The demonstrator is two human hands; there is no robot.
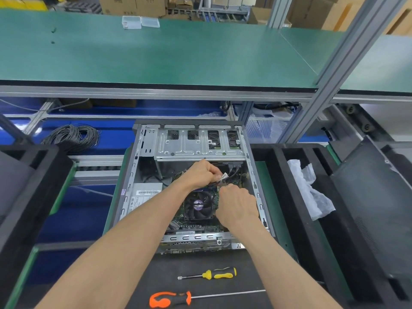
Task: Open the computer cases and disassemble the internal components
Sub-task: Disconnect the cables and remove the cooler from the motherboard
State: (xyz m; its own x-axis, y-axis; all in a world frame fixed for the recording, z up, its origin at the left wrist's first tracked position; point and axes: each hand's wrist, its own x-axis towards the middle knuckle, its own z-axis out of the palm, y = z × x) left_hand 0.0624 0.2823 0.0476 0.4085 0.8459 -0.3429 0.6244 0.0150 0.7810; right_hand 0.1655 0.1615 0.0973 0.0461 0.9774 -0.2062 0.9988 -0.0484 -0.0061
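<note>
Open steel computer case [191,150] lying flat on black foam. Left hand [200,172] pinching a cable bundle [219,178] with white connector; right hand [237,204] curled beside round black fan [198,206], grip hidden.

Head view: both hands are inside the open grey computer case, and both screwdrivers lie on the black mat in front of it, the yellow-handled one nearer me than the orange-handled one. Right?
Not quite. The head view shows the orange-handled screwdriver nearer you; the yellow-handled screwdriver lies closer to the open grey computer case. The rest holds.
</note>
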